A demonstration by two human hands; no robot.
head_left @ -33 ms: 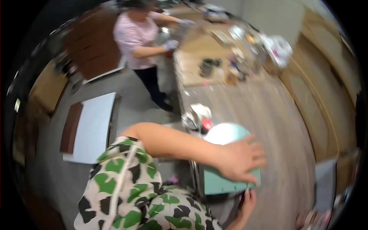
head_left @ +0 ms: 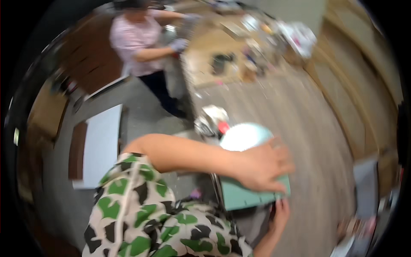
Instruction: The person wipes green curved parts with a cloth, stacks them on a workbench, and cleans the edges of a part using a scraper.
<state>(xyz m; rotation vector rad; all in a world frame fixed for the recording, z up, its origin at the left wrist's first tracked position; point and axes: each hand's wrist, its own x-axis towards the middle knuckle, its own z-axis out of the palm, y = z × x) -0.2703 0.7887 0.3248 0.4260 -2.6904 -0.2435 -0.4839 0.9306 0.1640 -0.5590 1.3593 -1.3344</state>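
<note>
A mint-green panel (head_left: 244,198) with a rounded far end lies on the worktable, small dark marks along its near edge. My left hand (head_left: 265,167) rests flat on top of it, fingers stretched out and blurred, the thumb near the front edge. Bright light glares off the panel beyond my wrist. My right hand (head_left: 280,214) is at the panel's near right corner, fingers bent together against the edge. Something dark shows beside those fingers, too small to make out.
Beyond the panel stand a crumpled white bag (head_left: 212,118) and a red-topped item (head_left: 223,127). Tools and clutter (head_left: 252,60) cover the table's far end. A gloved person (head_left: 141,47) stands at its left side. Brown boards (head_left: 342,85) lean at the right; a white panel (head_left: 102,145) lies at the left.
The view has shifted, so the table and the person appear farther left and higher. Both hands keep their places on the panel.
</note>
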